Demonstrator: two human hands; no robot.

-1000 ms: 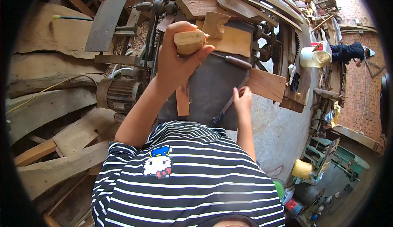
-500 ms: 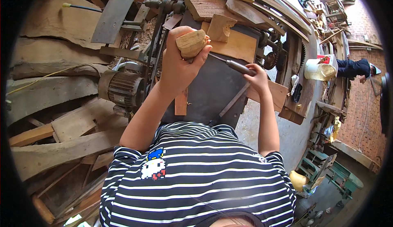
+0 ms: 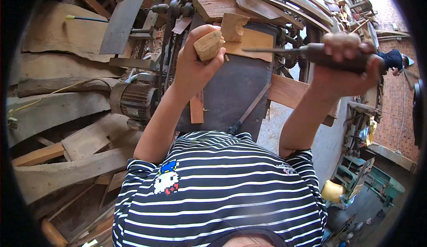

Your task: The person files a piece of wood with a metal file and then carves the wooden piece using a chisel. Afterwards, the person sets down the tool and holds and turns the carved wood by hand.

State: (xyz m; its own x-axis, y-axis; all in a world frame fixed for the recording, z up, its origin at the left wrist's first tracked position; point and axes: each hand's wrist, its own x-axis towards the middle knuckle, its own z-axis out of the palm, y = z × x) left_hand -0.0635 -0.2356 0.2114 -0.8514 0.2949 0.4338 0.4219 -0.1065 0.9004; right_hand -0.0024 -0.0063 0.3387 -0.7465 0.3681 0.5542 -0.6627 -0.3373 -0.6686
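My left hand (image 3: pixel 191 64) is closed around a rough, pale wood block (image 3: pixel 208 46), held above the dark machine table (image 3: pixel 222 91). The block's right edge looks chipped and splintered. My right hand (image 3: pixel 344 80) is raised on the right, its fingers wrapped around the dark handle of a carving chisel (image 3: pixel 322 55). The chisel's long thin blade points left toward the block, with a gap between them. Motion blurs my right hand a little.
A notched wood piece (image 3: pixel 233 26) rests on a tan board (image 3: pixel 255 44) behind my left hand. A long thin tool (image 3: pixel 251 109) lies on the table. An electric motor (image 3: pixel 133 99) and stacked slabs (image 3: pixel 53 104) stand left. A person (image 3: pixel 393 60) is far right.
My right hand has lifted and swung right with the chisel, drawing its blade away from the block. My left hand keeps its grip, the block slightly turned.
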